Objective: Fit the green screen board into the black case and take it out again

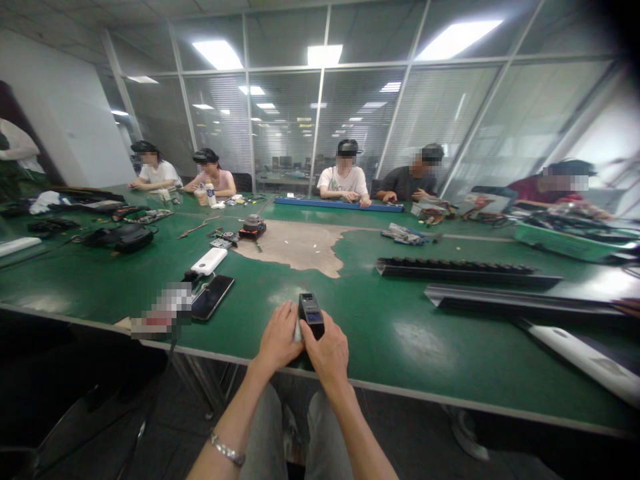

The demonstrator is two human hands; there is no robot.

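Observation:
Near the front edge of the green table (370, 320), my right hand (329, 347) is wrapped round a small black device (313, 317) with a little screen on its top face. Close against its left side is my left hand (279, 337), its fingers pressed together round a pale object (298, 331) that is mostly hidden. The two hands nearly touch. To their left lie a black phone (213, 298) and a white power bank (209, 261).
Black metal strips (480, 270) and a white long-handled object (585, 360) lie on the right. A green basket (565, 245) of cables stands farther back. Beyond a bare brown patch (295, 243), several people sit across the table. Black gear (123, 237) lies left.

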